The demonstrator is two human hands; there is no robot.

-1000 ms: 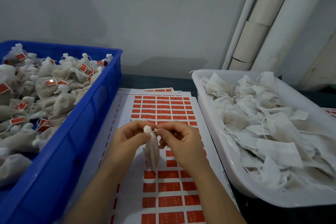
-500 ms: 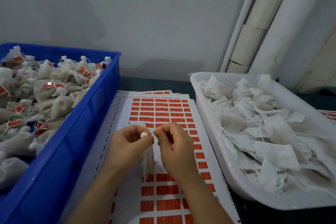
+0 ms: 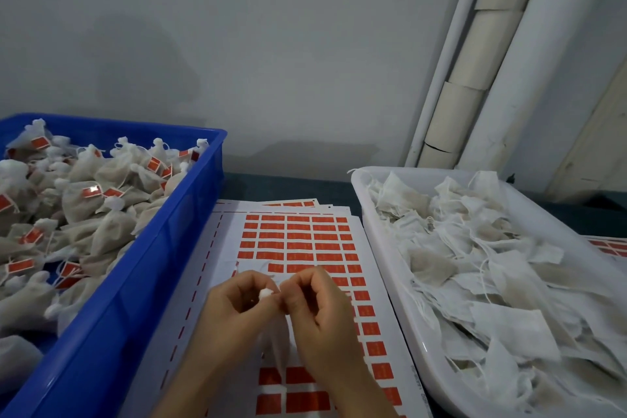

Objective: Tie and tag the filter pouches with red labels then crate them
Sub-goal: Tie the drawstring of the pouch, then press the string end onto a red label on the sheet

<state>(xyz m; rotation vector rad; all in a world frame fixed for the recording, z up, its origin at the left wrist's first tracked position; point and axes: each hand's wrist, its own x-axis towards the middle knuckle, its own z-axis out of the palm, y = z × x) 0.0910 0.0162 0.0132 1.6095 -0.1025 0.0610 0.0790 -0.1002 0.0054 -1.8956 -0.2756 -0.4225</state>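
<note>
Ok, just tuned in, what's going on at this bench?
A person holds one filter pouch above the label sheet, the left hand pinching its gathered top and the right hand pinching at its neck. No red label shows on it. Tagged pouches fill the blue crate; untied pouches lie in the white tray.

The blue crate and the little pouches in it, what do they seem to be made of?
Blue crate: likely moulded plastic, smooth with a faint sheen. Pouches: thin, matte, off-white fabric or filter paper, judging by the soft crumpled folds.
</note>
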